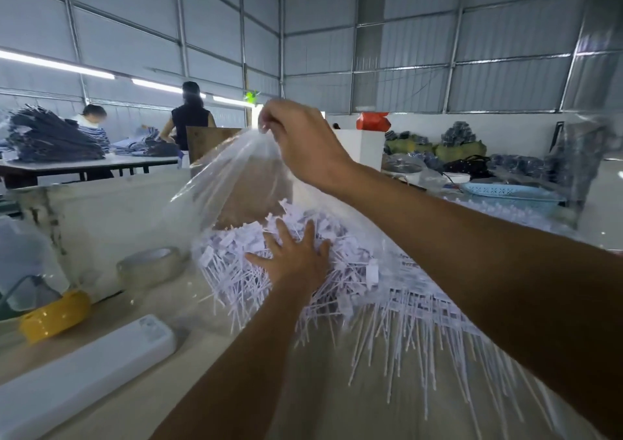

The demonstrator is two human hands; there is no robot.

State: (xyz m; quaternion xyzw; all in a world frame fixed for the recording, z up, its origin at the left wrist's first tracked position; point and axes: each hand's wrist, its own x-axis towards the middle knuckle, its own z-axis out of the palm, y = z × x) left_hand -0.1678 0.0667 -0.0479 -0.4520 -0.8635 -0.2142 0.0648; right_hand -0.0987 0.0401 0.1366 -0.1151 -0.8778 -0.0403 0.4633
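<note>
A large clear plastic bag (232,176) lies open on the table, with a heap of white plastic tag ties (340,271) inside it and spilling toward me. My right hand (303,143) pinches the bag's upper edge and holds it lifted high. Reaching into the bag, my left hand (293,257) lies flat on the heap with its fingers spread and straight. More ties fan out in rows (414,325) under my right forearm.
A roll of clear tape (151,266) and a yellow tape roll (55,315) lie at the left, with a long white box (84,372) nearer me. A blue basket (509,193) sits at the right. Two people work at a far table (84,163) stacked with jeans.
</note>
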